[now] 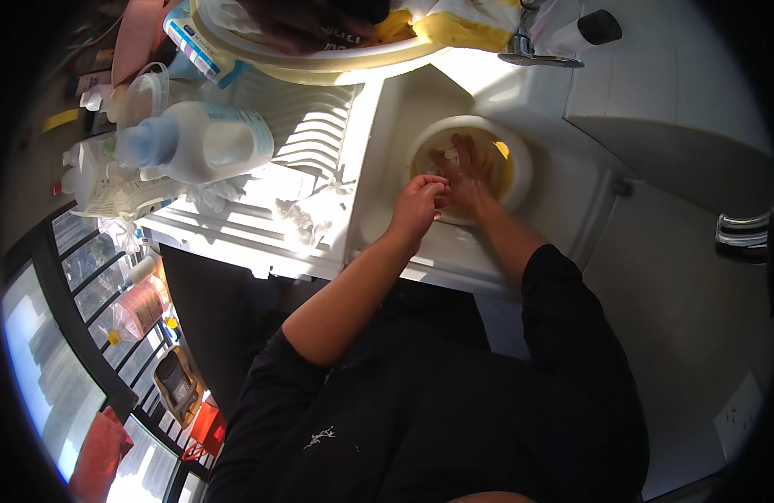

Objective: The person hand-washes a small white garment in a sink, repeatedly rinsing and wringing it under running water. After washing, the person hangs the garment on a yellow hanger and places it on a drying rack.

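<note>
A round basin with a white rim (522, 170) and yellowish inside stands in the white sink (393, 126), holding what looks like water and some small pale cloth or item (450, 155). My right hand (470, 179) is down in the basin, fingers spread, touching or just over the pale item. At the basin's near left rim is my left hand (424, 198), its fingers curled with the tips together; whether something small is pinched between them cannot be told.
Left of the sink, a ribbed white drainboard (317, 141) carries a large detergent bottle (217, 141), other bottles and crumpled white pieces (311, 214). A large tub (361, 63) filled with cloth stands at the back, beside a chrome faucet (522, 47). A pink-filled bottle (138, 308) is by the window at left.
</note>
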A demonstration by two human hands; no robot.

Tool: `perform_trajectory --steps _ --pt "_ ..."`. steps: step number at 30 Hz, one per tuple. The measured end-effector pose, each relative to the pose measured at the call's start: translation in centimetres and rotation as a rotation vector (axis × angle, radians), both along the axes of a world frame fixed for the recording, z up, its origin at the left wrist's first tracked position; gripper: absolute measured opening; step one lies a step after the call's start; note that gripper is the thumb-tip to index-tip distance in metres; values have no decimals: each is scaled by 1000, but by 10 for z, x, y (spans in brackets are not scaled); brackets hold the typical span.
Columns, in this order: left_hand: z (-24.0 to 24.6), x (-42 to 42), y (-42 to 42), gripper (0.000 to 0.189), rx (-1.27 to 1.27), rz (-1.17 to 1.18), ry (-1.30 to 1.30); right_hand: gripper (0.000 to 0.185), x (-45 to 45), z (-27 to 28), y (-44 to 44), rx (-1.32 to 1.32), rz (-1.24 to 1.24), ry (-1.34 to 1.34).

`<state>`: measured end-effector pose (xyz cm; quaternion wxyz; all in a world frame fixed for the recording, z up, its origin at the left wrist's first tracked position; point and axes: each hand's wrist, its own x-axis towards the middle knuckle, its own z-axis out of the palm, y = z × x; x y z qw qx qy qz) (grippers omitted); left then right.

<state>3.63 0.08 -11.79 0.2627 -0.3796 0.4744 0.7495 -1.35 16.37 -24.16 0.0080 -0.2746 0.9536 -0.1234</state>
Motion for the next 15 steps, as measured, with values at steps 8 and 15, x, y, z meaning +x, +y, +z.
perform_trajectory --steps 8,15 --pt "3 -1 0 20 7 -27 -13 27 -43 -41 21 -32 412 -186" --pt "-1 -5 -5 20 5 11 3 45 3 0 20 -32 -22 123"
